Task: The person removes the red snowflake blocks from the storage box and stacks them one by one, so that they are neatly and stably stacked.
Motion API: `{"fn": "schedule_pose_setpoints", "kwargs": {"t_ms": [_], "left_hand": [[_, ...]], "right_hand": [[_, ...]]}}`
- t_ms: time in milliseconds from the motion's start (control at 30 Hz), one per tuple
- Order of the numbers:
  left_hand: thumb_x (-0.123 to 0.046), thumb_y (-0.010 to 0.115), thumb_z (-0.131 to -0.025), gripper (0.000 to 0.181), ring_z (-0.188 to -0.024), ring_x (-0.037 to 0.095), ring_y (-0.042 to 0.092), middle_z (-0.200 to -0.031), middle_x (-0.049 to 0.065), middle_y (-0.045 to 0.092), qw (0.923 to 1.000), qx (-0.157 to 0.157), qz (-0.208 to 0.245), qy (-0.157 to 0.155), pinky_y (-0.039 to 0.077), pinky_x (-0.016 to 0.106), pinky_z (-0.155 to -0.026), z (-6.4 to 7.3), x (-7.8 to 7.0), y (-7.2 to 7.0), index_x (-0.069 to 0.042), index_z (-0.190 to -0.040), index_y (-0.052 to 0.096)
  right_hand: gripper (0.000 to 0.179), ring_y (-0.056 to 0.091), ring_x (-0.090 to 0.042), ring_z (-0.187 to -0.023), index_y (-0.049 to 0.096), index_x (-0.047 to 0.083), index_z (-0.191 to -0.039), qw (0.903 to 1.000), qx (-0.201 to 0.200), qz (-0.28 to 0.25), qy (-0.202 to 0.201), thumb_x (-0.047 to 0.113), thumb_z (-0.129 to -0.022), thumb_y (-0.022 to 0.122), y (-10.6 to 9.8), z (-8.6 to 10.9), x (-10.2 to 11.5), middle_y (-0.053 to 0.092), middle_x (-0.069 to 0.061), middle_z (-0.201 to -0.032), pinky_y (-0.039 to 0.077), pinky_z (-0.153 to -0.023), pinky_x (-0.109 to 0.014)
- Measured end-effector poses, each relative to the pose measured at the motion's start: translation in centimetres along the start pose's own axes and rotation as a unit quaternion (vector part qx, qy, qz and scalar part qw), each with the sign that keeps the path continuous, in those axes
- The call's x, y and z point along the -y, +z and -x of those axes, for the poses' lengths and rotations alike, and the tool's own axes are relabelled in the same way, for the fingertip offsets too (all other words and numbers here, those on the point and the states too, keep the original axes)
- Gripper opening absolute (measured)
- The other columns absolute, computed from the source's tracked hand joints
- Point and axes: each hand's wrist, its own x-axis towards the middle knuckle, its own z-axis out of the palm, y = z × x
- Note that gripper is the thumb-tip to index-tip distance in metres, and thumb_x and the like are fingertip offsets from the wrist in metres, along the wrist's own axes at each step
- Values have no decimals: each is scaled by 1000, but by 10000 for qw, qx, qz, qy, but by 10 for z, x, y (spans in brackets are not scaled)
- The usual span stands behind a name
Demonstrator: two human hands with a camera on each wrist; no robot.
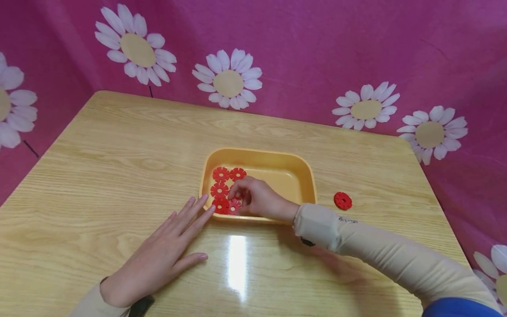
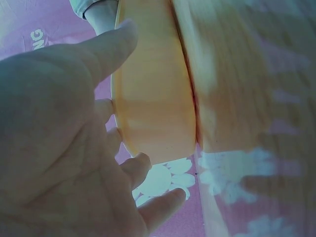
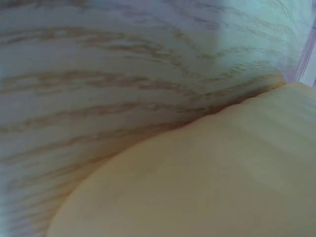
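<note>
A yellow plastic tray point(image 1: 277, 155) stands on the table, with several red flower-shaped discs point(image 1: 221, 174) lying flat in rows in its left part. My right hand point(image 1: 259, 199) reaches in over the near rim, thumb and index finger curled and pinching at a red disc point(image 1: 234, 205) among the others. Those fingers hide part of the discs below them. My left hand point(image 1: 166, 246) is spread with straight fingers, its fingertips right at the tray's near left corner. In the left wrist view, the fingers reach along the tray's side wall point(image 2: 153, 89).
Another red notched disc point(image 1: 342, 200) lies on the wooden table point(image 1: 130, 145) to the right of the tray. A pink cloth point(image 1: 293, 57) with white daisies hangs behind the table. The right wrist view shows mostly the pale sleeve point(image 3: 197, 182) against the wood grain.
</note>
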Motion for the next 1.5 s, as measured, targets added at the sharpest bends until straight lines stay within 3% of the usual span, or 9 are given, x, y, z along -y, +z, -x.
{"fn": "schedule_pose_setpoints", "kwargs": {"t_ms": [367,567,700,800,933,1033,1200,1333,1500], "left_hand": [[-40,65,-94,83,-149,24,9,-165,-4,4,10000,-11,-5,1,28,59,-110,0,0,0,-25,-159,16],[-40,65,-94,83,-149,25,9,-165,-4,4,10000,-21,-16,-3,28,59,-110,1,0,0,-25,-159,16],[-39,65,-94,83,-149,25,9,-165,-2,4,10000,1,-4,-13,28,59,-110,1,0,0,-26,-159,15],[-39,65,-94,83,-149,26,9,-165,-2,4,10000,-6,0,-1,28,59,-110,1,0,0,-26,-159,15],[-39,66,-94,84,-149,26,9,-165,-1,5,10000,-28,1,16,28,59,-110,1,0,-1,-25,-159,15],[-38,66,-93,84,-149,27,11,-165,0,6,10000,-68,-1,55,28,59,-110,1,-1,0,-25,-159,16],[-39,67,-93,84,-149,26,10,-165,-1,6,9999,-79,-18,60,28,58,-110,1,-1,-1,-25,-159,16],[-40,66,-93,84,-149,26,10,-165,-3,5,10000,-47,-28,2,28,58,-111,1,-1,-2,-25,-159,15],[-41,66,-93,85,-149,25,9,-165,-4,4,10000,-24,-27,-50,28,57,-111,1,-2,-2,-26,-159,15]], "right_hand": [[30,55,-17,-79,65,8,-100,9997,133,-131,-171,-1,-77,81,-3,2,0,62,-1,-93,53,-69,-25],[30,58,-19,-74,66,10,-105,9966,186,-734,323,-1,-80,79,-9,8,-4,63,-2,-100,54,-68,-28],[32,59,-20,-66,67,6,-106,9909,-86,-1254,475,-3,-77,80,-23,18,-6,61,-7,-100,56,-69,-30],[35,55,-19,-62,67,3,-106,9872,-369,-1514,351,-7,-75,80,-37,28,-5,59,-12,-98,54,-66,-27],[37,58,-24,-63,66,0,-108,9789,-817,-1819,453,-11,-75,79,-60,49,-6,58,-14,-98,50,-58,-25],[38,63,-23,-66,64,-1,-112,9690,-1258,-1982,768,-8,-77,78,-80,71,-14,59,-13,-102,51,-57,-27],[40,67,-17,-80,60,6,-120,9538,-1938,-1672,1573,11,-85,78,-111,120,-39,57,-8,-113,56,-71,-25],[42,67,-12,-88,57,10,-126,9462,-2120,-1232,2112,22,-89,74,-124,152,-68,54,-4,-116,56,-79,-24],[49,62,-9,-82,54,3,-129,9390,-2134,-1057,2480,25,-90,73,-124,176,-101,57,-1,-109,57,-71,-26]]}}
